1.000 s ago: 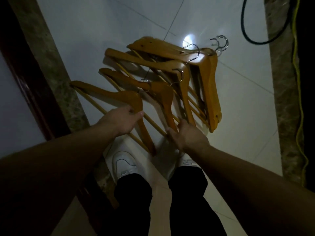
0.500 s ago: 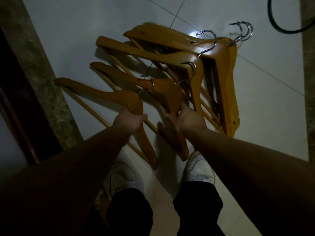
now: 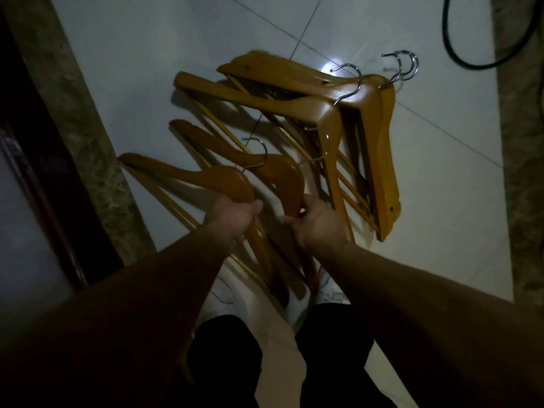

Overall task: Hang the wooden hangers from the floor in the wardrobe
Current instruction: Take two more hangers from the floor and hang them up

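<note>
Below, on the pale glossy tiled floor [image 3: 441, 187], lies a loose heap of honey-coloured wooden hangers with chrome hooks; no box or basket holds them, they rest bare on the tiles or in the hands. The left hand [image 3: 232, 219] has its fingers curled tight around the sloping arm of the nearest wooden hanger [image 3: 188, 175], whose far tip points toward the mottled stone threshold strip [image 3: 97, 160] beside a dark wooden door frame [image 3: 44, 160]. The right hand [image 3: 319, 225] is closed on the lower arm of a second wooden hanger [image 3: 265, 166], just beside the first; the chrome hook [image 3: 259, 151] rising between their necks seems to be the nearest hanger's. Beyond them lies a third wide hanger [image 3: 265, 98], and behind that a tight stack [image 3: 379, 136] of perhaps three more, their hooks bunched together; the exact count in the stack cannot be told. Six hooks show in all. Two white shoes [image 3: 223, 298] and dark trouser legs [image 3: 332, 348] stand under the arms. One black cable [image 3: 459, 58] curves across the far tiles.
</note>
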A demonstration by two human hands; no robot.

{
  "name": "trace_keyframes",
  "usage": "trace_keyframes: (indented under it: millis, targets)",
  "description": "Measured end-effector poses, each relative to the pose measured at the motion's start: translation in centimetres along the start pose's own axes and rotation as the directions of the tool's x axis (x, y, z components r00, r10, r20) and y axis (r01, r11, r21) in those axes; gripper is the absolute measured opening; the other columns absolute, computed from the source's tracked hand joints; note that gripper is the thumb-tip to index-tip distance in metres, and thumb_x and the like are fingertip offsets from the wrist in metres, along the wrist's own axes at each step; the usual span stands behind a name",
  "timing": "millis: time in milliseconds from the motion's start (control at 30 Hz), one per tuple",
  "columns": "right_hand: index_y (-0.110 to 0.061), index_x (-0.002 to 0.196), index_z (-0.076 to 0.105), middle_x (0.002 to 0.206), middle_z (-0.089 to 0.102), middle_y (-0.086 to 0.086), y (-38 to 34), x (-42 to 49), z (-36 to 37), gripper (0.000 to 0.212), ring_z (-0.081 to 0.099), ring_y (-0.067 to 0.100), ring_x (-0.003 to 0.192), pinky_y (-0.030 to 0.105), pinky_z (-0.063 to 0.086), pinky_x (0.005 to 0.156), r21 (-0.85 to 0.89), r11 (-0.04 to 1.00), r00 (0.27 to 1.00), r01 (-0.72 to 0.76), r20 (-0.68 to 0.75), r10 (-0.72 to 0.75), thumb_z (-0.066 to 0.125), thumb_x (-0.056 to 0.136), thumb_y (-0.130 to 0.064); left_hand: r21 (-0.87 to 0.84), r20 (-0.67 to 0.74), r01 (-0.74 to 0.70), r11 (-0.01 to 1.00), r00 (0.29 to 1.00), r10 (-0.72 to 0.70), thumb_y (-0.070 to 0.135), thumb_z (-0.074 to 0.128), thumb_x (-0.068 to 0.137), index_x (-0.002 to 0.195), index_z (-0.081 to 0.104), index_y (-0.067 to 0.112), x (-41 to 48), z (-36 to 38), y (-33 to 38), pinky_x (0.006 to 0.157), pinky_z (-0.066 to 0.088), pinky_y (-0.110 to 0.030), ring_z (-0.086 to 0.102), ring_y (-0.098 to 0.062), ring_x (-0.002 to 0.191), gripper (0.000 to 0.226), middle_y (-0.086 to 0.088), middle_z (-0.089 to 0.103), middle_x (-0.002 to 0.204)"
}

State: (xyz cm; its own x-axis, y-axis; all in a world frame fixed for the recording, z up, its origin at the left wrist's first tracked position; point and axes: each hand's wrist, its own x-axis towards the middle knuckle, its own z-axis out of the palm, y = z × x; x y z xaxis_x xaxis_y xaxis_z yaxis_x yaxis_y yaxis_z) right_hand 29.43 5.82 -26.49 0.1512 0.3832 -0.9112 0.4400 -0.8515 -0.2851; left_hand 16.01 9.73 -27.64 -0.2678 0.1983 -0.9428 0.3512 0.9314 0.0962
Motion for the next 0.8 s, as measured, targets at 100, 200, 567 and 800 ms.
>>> trace_keyframes:
  millis: [100,200,567,800]
  targets:
    - [-0.026,0.126,0.06,0.118,0.068,-0.004,-0.2,-2.1,-0.1,0.034,0.064,0.018,0.11,0.04,0.053,0.095,-0.016,1.0,1.0,-0.006,-0.006,0.006,0.067,0.092,-0.028,-0.111,0.056,0.028,0.993,0.998,-0.021,0.029,0.072,0.088,0.136,0.048,0.011,-2.2,-0.6,0.3,0.096,0.052,-0.053,0.058,-0.042,0.12,0.056,-0.019,0.058,0.134]
    - [-0.026,0.125,0.062,0.116,0.069,-0.004,-0.8,-4.5,-0.7,0.034,0.064,0.019,0.109,0.04,0.052,0.095,0.028,0.999,0.999,-0.032,-0.021,0.032,0.069,0.091,-0.027,-0.147,0.057,0.034,0.988,0.998,-0.026,0.028,0.072,0.088,0.129,0.051,0.01,-4.7,-1.4,0.6,0.097,0.047,-0.054,0.057,-0.047,0.121,0.049,-0.024,0.057,0.134]
    - [-0.025,0.126,0.061,0.117,0.068,-0.003,-6.4,-14.7,-6.4,0.037,0.063,0.019,0.111,0.041,0.052,0.097,0.011,0.999,0.998,0.044,0.036,-0.045,0.07,0.09,-0.029,-0.153,0.02,-0.049,0.987,0.998,0.052,0.027,0.071,0.089,0.132,0.05,0.016,-15.7,-6.1,2.4,0.094,0.055,-0.051,0.062,-0.032,0.113,0.049,-0.008,0.062,0.127]
    - [-0.026,0.127,0.062,0.12,0.068,-0.004,-8.3,-24.3,-10.5,0.039,0.064,0.021,0.113,0.048,0.053,0.097,0.049,0.995,0.996,0.084,-0.031,-0.083,0.07,0.089,-0.033,-0.163,-0.007,-0.066,0.984,0.998,0.066,0.029,0.074,0.086,0.143,0.041,0.017,-25.3,-10.9,2.9,0.091,0.056,-0.05,0.061,-0.031,0.114,0.067,-0.009,0.059,0.131]
